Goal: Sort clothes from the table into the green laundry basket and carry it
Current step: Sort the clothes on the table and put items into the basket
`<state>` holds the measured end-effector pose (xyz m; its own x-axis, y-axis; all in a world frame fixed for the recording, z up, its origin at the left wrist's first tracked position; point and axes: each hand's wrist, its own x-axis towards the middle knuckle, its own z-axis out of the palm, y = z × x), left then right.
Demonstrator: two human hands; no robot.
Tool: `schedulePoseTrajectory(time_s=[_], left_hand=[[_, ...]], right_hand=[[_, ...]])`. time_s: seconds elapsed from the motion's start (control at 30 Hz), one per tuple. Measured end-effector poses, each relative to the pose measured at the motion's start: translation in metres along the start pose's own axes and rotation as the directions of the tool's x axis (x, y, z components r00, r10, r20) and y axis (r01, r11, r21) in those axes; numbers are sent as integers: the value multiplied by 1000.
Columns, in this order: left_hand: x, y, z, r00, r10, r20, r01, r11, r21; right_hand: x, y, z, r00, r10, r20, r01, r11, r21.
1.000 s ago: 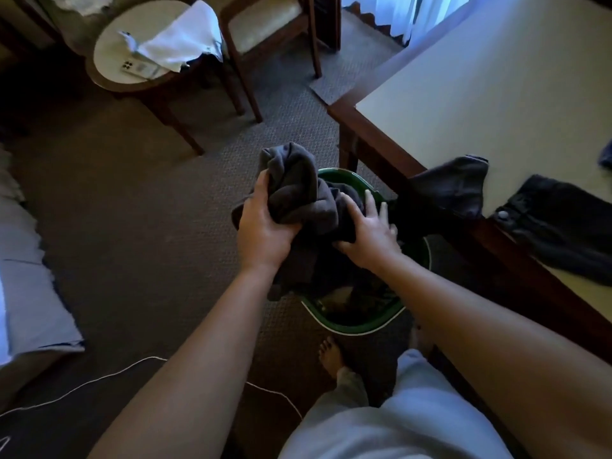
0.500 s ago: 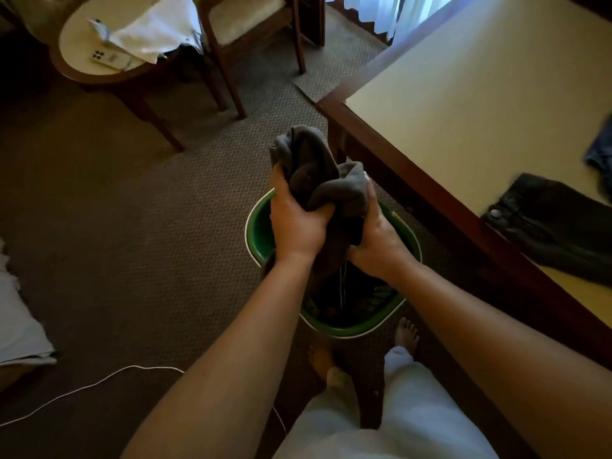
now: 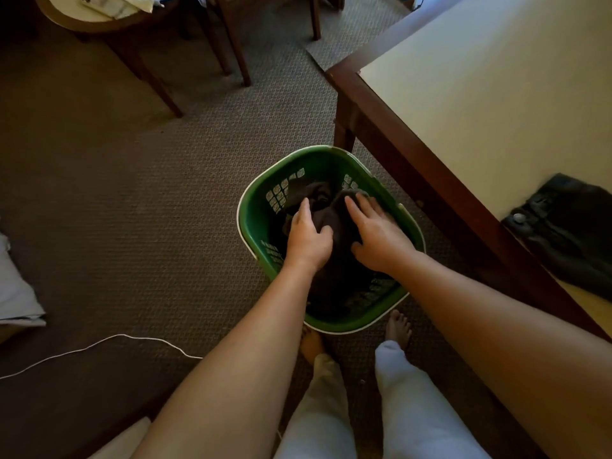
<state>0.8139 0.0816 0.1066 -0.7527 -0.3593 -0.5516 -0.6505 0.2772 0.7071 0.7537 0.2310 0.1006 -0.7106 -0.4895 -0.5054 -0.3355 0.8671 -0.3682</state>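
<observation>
The green laundry basket (image 3: pixel 254 216) stands on the carpet by the table's corner, in front of my feet. A dark grey garment (image 3: pixel 331 210) lies bunched inside it. My left hand (image 3: pixel 306 238) is down in the basket with its fingers and thumb curled on the cloth. My right hand (image 3: pixel 377 233) presses flat on the garment with spread, straight fingers. On the cream-topped table (image 3: pixel 480 81), at its right edge, lie dark jeans (image 3: pixel 569 226) with a metal button showing.
A dark wooden table leg (image 3: pixel 342 127) stands just behind the basket. A round side table (image 3: pixel 99 18) and chair legs (image 3: pixel 235 44) are at the far left. A white cable (image 3: pixel 99 342) runs across the carpet at left, near pale bedding (image 3: pixel 16 293).
Both hands have gone down from above the rim into the basket with the grey garment. The right hand has opened flat on it. The view has tilted further down.
</observation>
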Motion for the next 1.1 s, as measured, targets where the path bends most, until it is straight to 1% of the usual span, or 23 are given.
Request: schedulePoseTrajectory(time_s=[0.07,0.2,0.33,0.43,0.6,0.73,0.87,1.0,1.1], left_hand=[[-5,-3,2,1000,-11,22,11,1000,12],[-17,-3,4,998,-9,55,7,999,37],[-38,9,16,990,100,101,-104,994,38],[-47,25,30,972,203,120,-212,974,73],[-52,51,52,931,318,177,-342,930,131],[-54,57,61,917,360,173,-387,907,165],[-49,53,63,929,349,123,-366,915,169],[-39,45,64,958,285,38,-288,944,162],[-37,40,67,976,213,-52,-203,968,146]], right_hand=[[0,3,2,1000,-12,-9,11,1000,-17],[-8,9,3,993,-76,-86,76,997,-8],[-34,11,4,974,-71,-217,97,989,111],[-59,12,-1,949,-24,-315,90,976,199],[-90,20,-15,908,49,-416,50,973,225],[-98,29,-19,904,46,-425,55,974,221],[-90,34,-25,922,-15,-388,98,976,196],[-72,38,-29,951,-108,-290,158,975,157],[-52,42,-32,952,-206,-225,230,969,88]])
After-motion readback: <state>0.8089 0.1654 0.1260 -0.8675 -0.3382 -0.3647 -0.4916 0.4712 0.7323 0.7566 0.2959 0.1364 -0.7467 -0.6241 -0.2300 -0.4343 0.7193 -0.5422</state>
